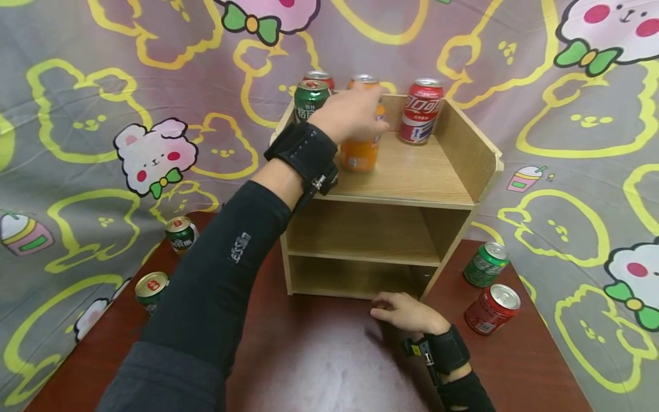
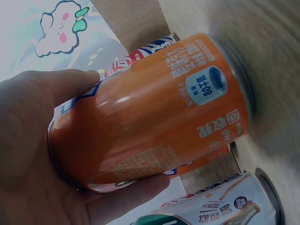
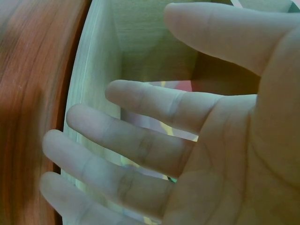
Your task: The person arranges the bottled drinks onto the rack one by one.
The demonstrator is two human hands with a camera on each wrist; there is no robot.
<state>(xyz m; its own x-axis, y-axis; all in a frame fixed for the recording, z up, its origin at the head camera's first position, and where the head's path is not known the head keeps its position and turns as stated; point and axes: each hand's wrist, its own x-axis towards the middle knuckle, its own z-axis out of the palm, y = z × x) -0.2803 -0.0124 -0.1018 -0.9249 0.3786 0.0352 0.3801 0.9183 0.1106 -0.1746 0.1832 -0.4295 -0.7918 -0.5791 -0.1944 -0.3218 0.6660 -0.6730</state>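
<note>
Gripping an orange can at the top board of the wooden shelf, I have my left hand curled around its sides, just beside a green can; whether its base touches wood, I can't tell. My right hand, loosely extended and empty, is near the lowest compartment.

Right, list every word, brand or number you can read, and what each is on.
"回收我": orange can in the left hand
"80": blue patch on that can
"格": green can on the top shelf; the rest is unclear
"可口": red-and-white can on that shelf; the rest is unclear
"LESS": left sleeve; the marks after it are blurred
Too small or blurred: the orange can's fine print, and labels on the table cans.
</note>
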